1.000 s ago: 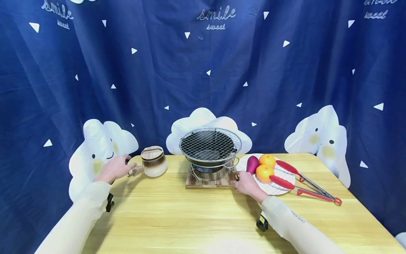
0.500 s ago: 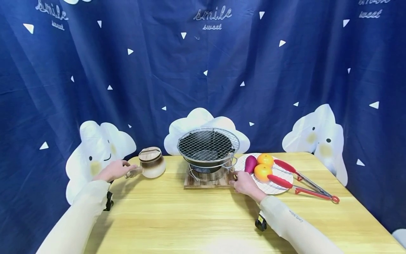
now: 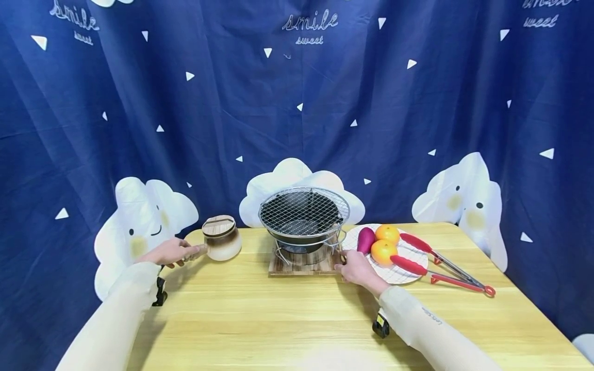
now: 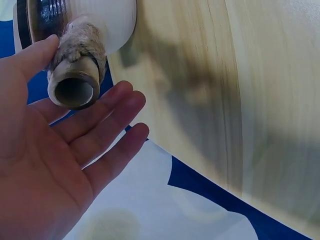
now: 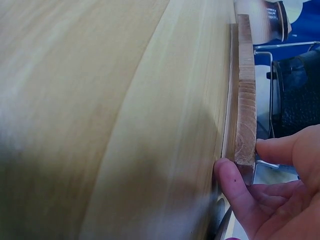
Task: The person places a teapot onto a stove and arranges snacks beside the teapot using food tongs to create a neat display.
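A brown-and-white side-handled pot [image 3: 224, 245] with a wooden lid stands at the back left. My left hand [image 3: 174, 251] is at its hollow, twine-wrapped handle [image 4: 75, 82]. The thumb touches the twine and the index finger passes behind the handle, while the other fingers spread loosely beyond it. My right hand [image 3: 357, 267] pinches the near right corner of a square wooden board [image 3: 303, 269], its thumb on the top face and a finger at the lower edge. A black grill [image 3: 301, 239] with a round wire mesh [image 3: 303, 208] stands on that board.
Right of the grill, a white plate [image 3: 408, 278] bears a purple eggplant [image 3: 366, 240] and two oranges [image 3: 384, 252]. Red-tipped tongs [image 3: 459, 275] lie across the plate's right side onto the table [image 3: 260, 324]. A blue curtain [image 3: 297, 103] hangs right behind the table.
My left hand has come down onto the pot's handle from just above it. My right hand stays at the board's corner. The head view has shifted slightly.
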`<state>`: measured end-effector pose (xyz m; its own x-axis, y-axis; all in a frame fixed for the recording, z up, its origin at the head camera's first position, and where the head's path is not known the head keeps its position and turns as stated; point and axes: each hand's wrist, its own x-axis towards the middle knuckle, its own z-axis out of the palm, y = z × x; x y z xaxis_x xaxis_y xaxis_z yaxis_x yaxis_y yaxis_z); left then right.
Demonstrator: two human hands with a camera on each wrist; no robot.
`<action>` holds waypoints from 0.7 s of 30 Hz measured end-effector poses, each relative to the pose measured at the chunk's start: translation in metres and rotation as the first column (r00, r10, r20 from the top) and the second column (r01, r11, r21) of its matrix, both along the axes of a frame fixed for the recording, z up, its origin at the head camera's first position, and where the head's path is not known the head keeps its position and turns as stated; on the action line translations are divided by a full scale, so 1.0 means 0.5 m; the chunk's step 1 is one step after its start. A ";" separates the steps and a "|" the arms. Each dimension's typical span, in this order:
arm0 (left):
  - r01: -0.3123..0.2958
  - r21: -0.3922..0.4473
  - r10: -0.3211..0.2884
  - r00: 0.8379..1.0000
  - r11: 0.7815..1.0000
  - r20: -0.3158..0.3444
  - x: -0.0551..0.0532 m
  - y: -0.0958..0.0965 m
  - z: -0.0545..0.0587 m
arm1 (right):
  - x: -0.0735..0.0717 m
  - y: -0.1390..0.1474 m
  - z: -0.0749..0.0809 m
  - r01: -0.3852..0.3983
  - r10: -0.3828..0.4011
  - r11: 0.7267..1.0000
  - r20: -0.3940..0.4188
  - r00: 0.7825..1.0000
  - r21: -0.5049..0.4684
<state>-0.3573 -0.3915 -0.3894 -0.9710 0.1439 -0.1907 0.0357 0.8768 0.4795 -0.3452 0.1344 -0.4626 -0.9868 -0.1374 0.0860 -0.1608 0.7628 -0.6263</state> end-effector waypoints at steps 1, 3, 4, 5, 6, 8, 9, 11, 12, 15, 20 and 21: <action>-0.004 0.012 0.004 1.000 1.000 0.013 0.000 -0.001 -0.001 | 0.000 0.000 0.001 0.002 -0.002 1.000 0.000 1.000 0.002; -0.021 0.043 0.019 0.999 0.999 0.049 -0.002 -0.005 -0.003 | 0.000 0.000 0.003 0.003 -0.003 1.000 0.000 1.000 0.005; -0.030 0.058 0.026 0.997 0.998 0.068 -0.004 -0.008 -0.005 | 0.000 0.000 0.003 0.002 -0.002 1.000 0.000 1.000 0.006; -0.040 0.076 0.033 0.996 0.996 0.088 -0.005 -0.010 -0.006 | 0.000 0.000 0.005 0.001 -0.001 1.000 0.000 1.000 0.007; -0.046 0.092 0.036 0.994 0.995 0.106 -0.006 -0.012 -0.007 | 0.000 0.001 0.005 -0.001 0.001 1.000 -0.003 1.000 0.009; -0.062 0.129 0.044 0.989 0.990 0.141 -0.009 -0.016 -0.010 | 0.000 0.001 0.006 -0.001 0.001 1.000 -0.002 1.000 0.007; -0.069 0.145 0.047 0.987 0.987 0.153 -0.011 -0.017 -0.012 | 0.001 0.001 0.006 0.001 -0.001 1.000 -0.001 1.000 0.004; -0.076 0.177 0.045 0.983 0.981 0.176 -0.014 -0.019 -0.016 | 0.001 0.001 0.006 0.007 -0.007 1.000 0.002 1.000 0.001; -0.082 0.195 0.045 0.982 0.977 0.186 -0.016 -0.021 -0.019 | 0.001 0.001 0.005 0.009 -0.009 1.000 0.004 1.000 0.000; -0.105 0.253 0.051 0.976 0.962 0.210 -0.020 -0.023 -0.029 | 0.002 0.001 0.004 0.013 -0.013 1.000 0.018 1.000 -0.004; -0.113 0.329 0.041 0.975 0.937 0.219 -0.022 -0.024 -0.038 | 0.002 0.002 0.003 0.011 -0.011 1.000 0.030 0.999 -0.015; -0.112 0.339 0.038 0.975 0.934 0.218 -0.022 -0.024 -0.038 | 0.002 0.002 0.003 0.013 -0.012 1.000 0.033 0.999 -0.020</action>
<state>-0.3683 -0.4034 -0.4085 -0.9265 0.1656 -0.3379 -0.1550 0.6502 0.7438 -0.3441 0.1351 -0.4611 -0.9908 -0.1237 0.0557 -0.1302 0.7515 -0.6467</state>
